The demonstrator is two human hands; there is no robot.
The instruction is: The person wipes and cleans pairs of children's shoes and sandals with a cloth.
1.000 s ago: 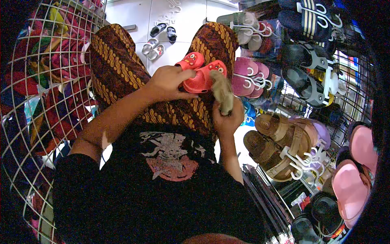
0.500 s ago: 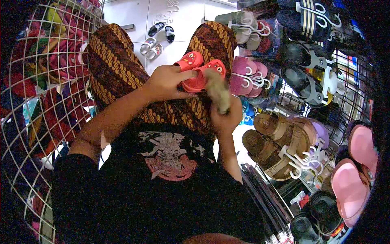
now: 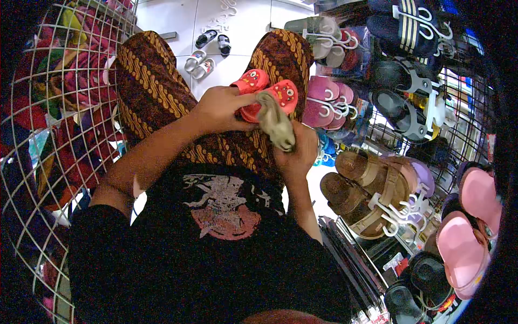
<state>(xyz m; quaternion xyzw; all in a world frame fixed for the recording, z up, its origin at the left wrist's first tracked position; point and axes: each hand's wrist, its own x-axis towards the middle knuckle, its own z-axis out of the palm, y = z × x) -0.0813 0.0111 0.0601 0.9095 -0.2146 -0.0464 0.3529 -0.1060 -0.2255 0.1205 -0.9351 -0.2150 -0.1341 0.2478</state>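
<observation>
Together, two hands, left hand (image 3: 218, 110) gripping two red sandals (image 3: 264, 93), right hand (image 3: 297, 154) clutching one cloth (image 3: 275, 121)

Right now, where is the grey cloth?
Head view, centre: the grey cloth is gripped in the right hand, pressed against the red clogs that the left hand holds.

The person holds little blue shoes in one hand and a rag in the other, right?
Not quite. The head view shows the little shoes are red, not blue. The left hand holds them, and the right hand holds a rag against them.
</observation>
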